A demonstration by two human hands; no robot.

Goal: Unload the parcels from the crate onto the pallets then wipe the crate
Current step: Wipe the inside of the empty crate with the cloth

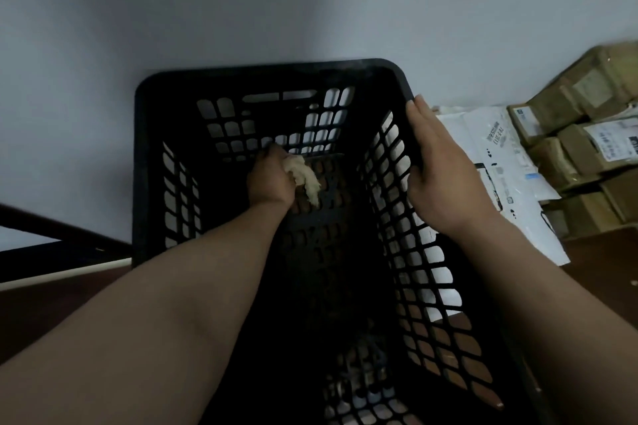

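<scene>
A black slotted plastic crate point(269, 74) fills the middle of the view, with no parcels visible inside it. My left hand point(267, 178) reaches deep into the crate and grips a crumpled pale cloth point(307, 178) against the bottom near the far wall. My right hand point(438, 162) holds the crate's right rim, fingers wrapped over the edge. To the right of the crate lie white mailer bags point(500, 162) and a stack of brown cardboard parcels point(587, 134).
A pale wall point(241, 0) stands behind the crate. A dark bar or rail point(51, 228) runs at the left. Brown floor or pallet surface point(600, 269) shows at lower right under the parcels.
</scene>
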